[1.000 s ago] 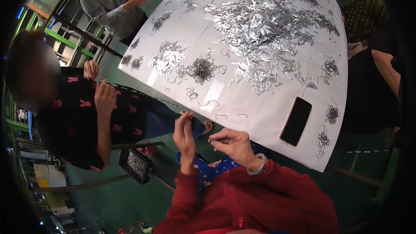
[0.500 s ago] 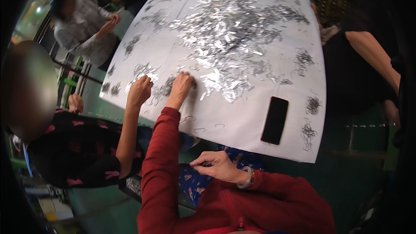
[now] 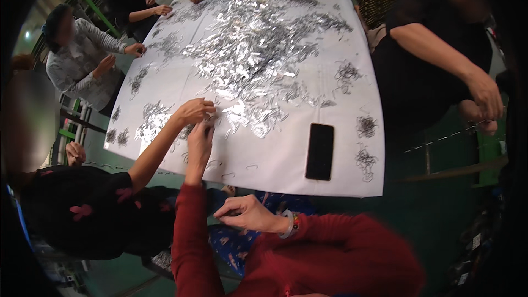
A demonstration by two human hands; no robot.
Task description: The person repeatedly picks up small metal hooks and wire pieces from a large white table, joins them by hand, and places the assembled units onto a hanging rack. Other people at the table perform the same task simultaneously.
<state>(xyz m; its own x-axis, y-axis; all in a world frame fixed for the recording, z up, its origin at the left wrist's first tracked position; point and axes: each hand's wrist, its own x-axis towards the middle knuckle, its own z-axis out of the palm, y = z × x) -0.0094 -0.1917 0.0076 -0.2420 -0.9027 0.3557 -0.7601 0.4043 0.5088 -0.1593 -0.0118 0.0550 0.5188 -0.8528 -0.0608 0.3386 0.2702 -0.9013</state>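
Up on the white table [image 3: 275,154], the left hand [image 3: 199,138] reaches with fingers bunched onto a small heap of silver metal clips [image 3: 248,113], beside a co-worker's hand [image 3: 193,111], while the right hand [image 3: 245,213] hovers loosely curled near the lap, its hold unclear.

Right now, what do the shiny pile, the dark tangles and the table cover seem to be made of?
Shiny pile: probably thin metal strips, bright and mirror-like. Dark tangles: seemingly thin bent wire, dull grey. Table cover: white and matte, paper or cloth; hard to tell.
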